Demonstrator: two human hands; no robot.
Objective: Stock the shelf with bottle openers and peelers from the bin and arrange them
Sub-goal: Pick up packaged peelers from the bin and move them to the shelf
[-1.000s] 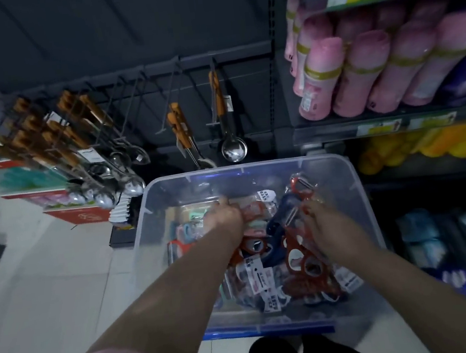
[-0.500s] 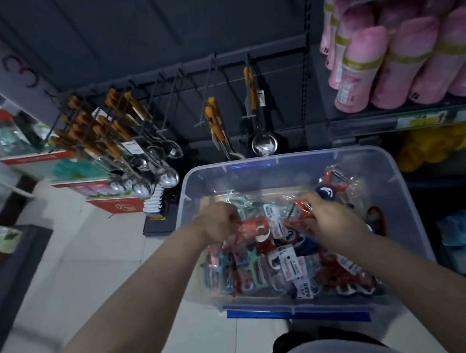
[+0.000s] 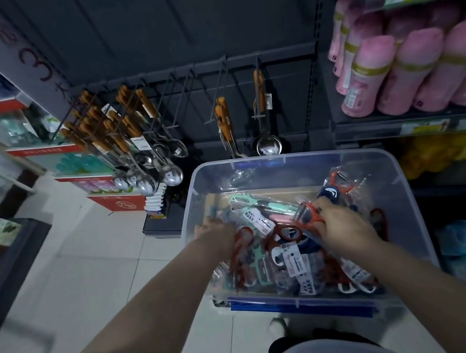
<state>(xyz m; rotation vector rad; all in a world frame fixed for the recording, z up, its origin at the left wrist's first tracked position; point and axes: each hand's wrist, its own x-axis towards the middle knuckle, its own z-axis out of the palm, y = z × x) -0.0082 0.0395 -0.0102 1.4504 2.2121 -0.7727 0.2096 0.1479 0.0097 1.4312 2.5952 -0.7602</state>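
Over pale floor tiles (image 3: 104, 265), before dark hooked shelving (image 3: 184, 73), the right hand (image 3: 342, 229) pinches a red bagged peeler (image 3: 310, 219) in the clear plastic bin (image 3: 282, 157); the left hand's (image 3: 215, 234) grip is hidden.

One view only, head-worn, aimed forward and steeply down along both forearms. Wide lens, shelf edges bowing. It's close: left grip (image 3: 215, 234) and right grip (image 3: 345, 225) sit mid-frame inside the clear plastic bin (image 3: 282, 157), with the red plastic peeler (image 3: 309, 219) in the right grip just right of centre. The dark metal hook rack (image 3: 197, 66) is beyond the grips, and pale floor tiles (image 3: 104, 265) are left of them.
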